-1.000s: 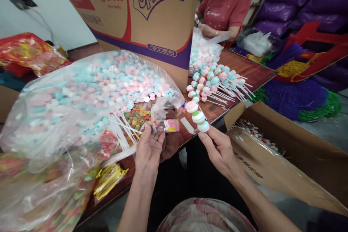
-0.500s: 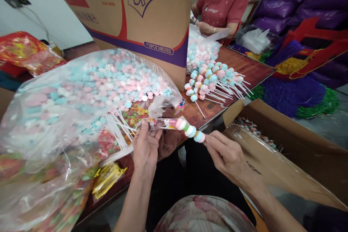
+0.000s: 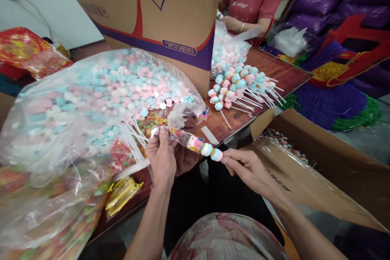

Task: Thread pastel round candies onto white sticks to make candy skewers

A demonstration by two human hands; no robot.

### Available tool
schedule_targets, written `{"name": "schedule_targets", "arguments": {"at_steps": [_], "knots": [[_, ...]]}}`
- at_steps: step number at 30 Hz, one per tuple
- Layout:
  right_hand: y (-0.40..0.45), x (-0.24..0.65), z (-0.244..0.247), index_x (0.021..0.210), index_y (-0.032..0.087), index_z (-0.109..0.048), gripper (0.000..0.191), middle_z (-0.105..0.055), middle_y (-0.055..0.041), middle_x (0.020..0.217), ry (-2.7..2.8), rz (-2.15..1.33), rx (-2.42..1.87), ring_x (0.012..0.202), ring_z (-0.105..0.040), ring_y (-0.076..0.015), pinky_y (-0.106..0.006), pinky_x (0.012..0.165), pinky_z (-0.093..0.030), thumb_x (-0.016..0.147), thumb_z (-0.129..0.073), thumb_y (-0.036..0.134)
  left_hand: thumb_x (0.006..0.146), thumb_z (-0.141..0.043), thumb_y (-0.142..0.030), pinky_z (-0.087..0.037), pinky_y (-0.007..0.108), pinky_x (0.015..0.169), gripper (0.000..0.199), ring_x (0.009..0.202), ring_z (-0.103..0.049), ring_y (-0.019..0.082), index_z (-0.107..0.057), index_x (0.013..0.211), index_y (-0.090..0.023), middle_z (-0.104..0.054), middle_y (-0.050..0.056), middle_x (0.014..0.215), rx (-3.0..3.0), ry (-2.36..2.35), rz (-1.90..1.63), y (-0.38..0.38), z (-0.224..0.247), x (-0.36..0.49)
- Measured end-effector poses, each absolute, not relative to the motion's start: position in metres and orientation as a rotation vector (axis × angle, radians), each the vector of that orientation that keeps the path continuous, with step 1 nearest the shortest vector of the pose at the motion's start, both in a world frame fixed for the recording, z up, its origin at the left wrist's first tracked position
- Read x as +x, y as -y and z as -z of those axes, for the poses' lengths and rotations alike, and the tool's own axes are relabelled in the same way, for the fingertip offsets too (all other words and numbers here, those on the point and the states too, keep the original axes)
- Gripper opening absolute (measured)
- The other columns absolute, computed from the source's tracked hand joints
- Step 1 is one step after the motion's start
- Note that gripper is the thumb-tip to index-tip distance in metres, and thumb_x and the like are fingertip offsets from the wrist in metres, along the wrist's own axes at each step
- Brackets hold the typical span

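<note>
My left hand [image 3: 162, 155] pinches a small clear wrapper bag [image 3: 187, 139] with a pink printed patch. My right hand [image 3: 243, 166] holds the stick of a candy skewer [image 3: 211, 152] of pastel rings, whose tip sits partly inside the wrapper's mouth. Both hands hover just off the front edge of the brown table [image 3: 283, 74]. A pile of finished candy skewers [image 3: 240, 87] lies on the table beyond my hands.
A big clear bag of pink and blue candies [image 3: 97, 93] lies at left, over colourful ring candies [image 3: 154, 124] and yellow twist ties [image 3: 122, 194]. A tall cardboard carton [image 3: 158, 20] stands behind. An open cardboard box [image 3: 317, 170] sits at right. Another person [image 3: 252, 2] works across the table.
The skewer went from held upright and apart from the wrapper to pointing left, and its candy end has slid into the wrapper held by my left hand.
</note>
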State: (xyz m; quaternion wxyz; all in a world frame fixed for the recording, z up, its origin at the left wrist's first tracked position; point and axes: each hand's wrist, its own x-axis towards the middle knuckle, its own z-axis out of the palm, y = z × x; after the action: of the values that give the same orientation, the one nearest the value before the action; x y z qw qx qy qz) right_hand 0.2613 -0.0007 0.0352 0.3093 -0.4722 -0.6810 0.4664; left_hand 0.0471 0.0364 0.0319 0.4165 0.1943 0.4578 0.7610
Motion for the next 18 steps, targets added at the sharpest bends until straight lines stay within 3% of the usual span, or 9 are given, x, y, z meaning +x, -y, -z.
{"name": "schedule_targets", "arguments": {"at_steps": [3, 11, 18], "knots": [[0.000, 0.262, -0.035, 0.065, 0.018, -0.052, 0.041, -0.045, 0.0048, 0.057, 1.812, -1.270, -1.286, 0.055, -0.040, -0.0096, -0.025, 0.055, -0.029, 0.100, -0.047, 0.040, 0.068, -0.084, -0.038, -0.056, 0.020, 0.068, 0.030, 0.068, -0.062, 0.007, -0.065, 0.077, -0.017, -0.063, -0.005, 0.073, 0.496, -1.170, -1.920, -0.037, -0.028, 0.044], [-0.005, 0.261, -0.035, 0.061, 0.018, -0.048, 0.044, -0.045, 0.0046, 0.054, 1.910, -1.351, -1.233, 0.053, -0.039, -0.0091, -0.025, 0.054, -0.028, 0.101, -0.045, 0.037, 0.069, -0.083, -0.039, -0.060, 0.025, 0.076, 0.031, 0.069, -0.066, 0.009, -0.065, 0.083, -0.017, -0.068, -0.002, 0.079, 0.552, -1.105, -1.761, -0.035, -0.032, 0.049], [-0.010, 0.259, -0.042, 0.080, 0.016, -0.062, 0.037, -0.048, 0.0055, 0.050, 1.669, -1.717, -1.140, 0.047, -0.035, -0.0081, -0.022, 0.047, -0.025, 0.097, -0.048, 0.046, 0.072, -0.081, -0.040, -0.062, 0.029, 0.075, 0.032, 0.069, -0.070, 0.012, -0.061, 0.086, -0.018, -0.068, -0.003, 0.076, 0.551, -1.126, -1.705, -0.038, -0.031, 0.043]]}}
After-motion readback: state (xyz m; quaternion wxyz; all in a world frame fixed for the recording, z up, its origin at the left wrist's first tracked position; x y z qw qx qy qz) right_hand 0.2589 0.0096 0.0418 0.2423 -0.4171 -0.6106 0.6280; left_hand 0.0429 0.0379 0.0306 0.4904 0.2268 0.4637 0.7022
